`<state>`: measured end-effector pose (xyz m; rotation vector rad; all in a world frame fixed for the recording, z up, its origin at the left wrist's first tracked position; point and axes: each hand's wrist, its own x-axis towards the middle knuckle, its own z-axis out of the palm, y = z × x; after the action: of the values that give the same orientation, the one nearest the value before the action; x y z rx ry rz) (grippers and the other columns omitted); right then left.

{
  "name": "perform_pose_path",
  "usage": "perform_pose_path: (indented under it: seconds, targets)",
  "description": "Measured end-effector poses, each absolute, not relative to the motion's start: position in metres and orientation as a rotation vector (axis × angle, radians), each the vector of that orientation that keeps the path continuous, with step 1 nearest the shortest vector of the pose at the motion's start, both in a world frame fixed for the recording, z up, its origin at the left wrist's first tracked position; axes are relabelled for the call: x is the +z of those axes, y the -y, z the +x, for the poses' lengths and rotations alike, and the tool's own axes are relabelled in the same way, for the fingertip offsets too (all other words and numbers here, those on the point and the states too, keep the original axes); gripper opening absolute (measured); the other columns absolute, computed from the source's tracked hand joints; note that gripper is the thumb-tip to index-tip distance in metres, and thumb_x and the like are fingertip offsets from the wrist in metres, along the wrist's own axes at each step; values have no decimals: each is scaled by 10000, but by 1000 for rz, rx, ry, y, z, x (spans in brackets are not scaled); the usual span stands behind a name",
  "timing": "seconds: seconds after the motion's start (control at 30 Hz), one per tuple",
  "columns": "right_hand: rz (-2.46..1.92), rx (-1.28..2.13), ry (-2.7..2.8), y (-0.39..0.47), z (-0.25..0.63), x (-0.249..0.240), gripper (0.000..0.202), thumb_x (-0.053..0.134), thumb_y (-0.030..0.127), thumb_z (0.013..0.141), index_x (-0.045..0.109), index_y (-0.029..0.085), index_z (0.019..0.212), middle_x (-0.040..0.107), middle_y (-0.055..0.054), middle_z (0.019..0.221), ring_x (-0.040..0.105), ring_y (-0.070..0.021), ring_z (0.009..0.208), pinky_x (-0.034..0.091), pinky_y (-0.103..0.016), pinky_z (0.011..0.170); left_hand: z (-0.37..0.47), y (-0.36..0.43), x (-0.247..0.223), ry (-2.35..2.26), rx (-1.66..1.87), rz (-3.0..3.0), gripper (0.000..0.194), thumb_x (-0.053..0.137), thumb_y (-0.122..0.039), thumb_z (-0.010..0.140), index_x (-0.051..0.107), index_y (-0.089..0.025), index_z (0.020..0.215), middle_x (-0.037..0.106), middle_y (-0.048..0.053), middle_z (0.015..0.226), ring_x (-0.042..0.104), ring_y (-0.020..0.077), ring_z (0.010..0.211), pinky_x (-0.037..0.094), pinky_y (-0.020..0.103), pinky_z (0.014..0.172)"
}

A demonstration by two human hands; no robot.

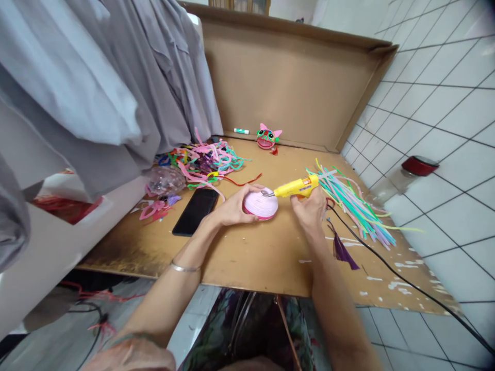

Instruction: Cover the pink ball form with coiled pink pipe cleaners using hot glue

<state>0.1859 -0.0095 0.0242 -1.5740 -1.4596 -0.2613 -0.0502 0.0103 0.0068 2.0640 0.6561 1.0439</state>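
Observation:
My left hand (235,207) is closed around the left side of a rounded craft piece (263,207), wound in pale pink on top with a darker pink band below. In my right hand (311,206) is a yellow hot glue gun (297,186), its body pointing left. The gun's metal nozzle meets the upper part of the pink piece, or sits just over it; I cannot tell which. A black cord (371,245) trails from the gun toward the lower right. The fingers under the pink piece are partly hidden.
A black phone (195,212) lies left of my left hand, near a heap of coloured pipe cleaners (211,158). More pipe cleaners (356,206) and a purple tassel (343,251) lie right. At the cardboard back stand a red animal-face figure (266,137) and a glue stick (241,131).

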Motion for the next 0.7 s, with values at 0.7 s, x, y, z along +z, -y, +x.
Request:
perform_pose_path:
  seconds: [0.7]
  targets:
    - [-1557, -408, 1572, 7, 188, 13, 185, 545, 193, 728, 510, 204, 910, 590, -100, 902, 561, -288, 906, 461, -421, 796, -49, -3, 19, -697, 970, 2031, 669, 805, -245, 623, 473, -196, 1202, 467, 176, 1456, 444, 321, 1393, 302, 536, 1181]
